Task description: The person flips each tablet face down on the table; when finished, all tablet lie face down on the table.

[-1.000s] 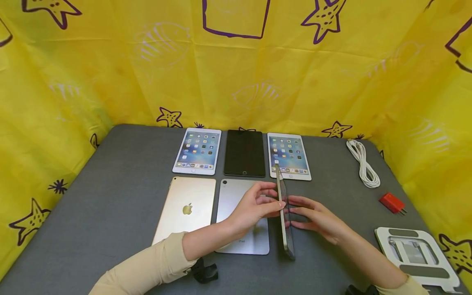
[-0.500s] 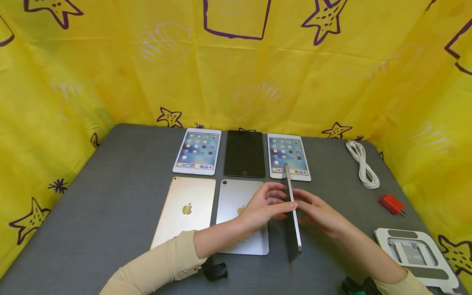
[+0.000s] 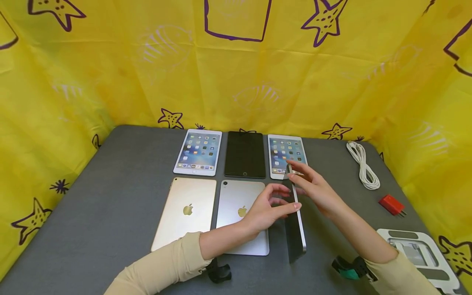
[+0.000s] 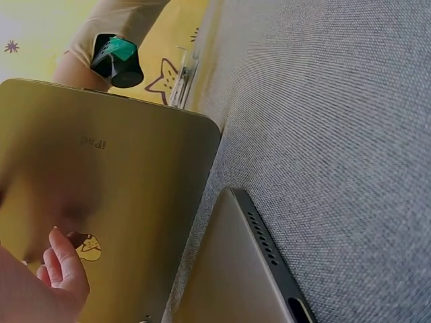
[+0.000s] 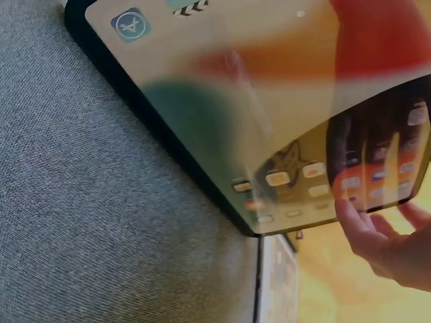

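Note:
A tablet (image 3: 295, 235) stands on its long edge, close over the table, its back turned left and its lit screen (image 5: 222, 121) turned right. My left hand (image 3: 269, 207) holds it from the left, thumb on the upper edge, fingers bent by the back (image 4: 121, 175) with the iPad lettering. Farther along, my right hand (image 3: 318, 190) grips the far top corner between thumb and fingers. Left of the upright tablet lies a silver tablet (image 3: 239, 194), back up, partly under my left forearm. Beside that is a gold tablet (image 3: 184, 217), also back up.
Behind lie two white tablets (image 3: 198, 151) (image 3: 285, 149) with lit screens and a black tablet (image 3: 245, 155) between them. On the right are a coiled white cable (image 3: 363, 166), a red plug adapter (image 3: 392, 205) and a white folding stand (image 3: 429, 272). A yellow curtain (image 3: 236, 61) surrounds the table.
The upright tablet has shifted right and tipped over so its back side shows from above. My right hand has moved from beside its screen up to its far corner.

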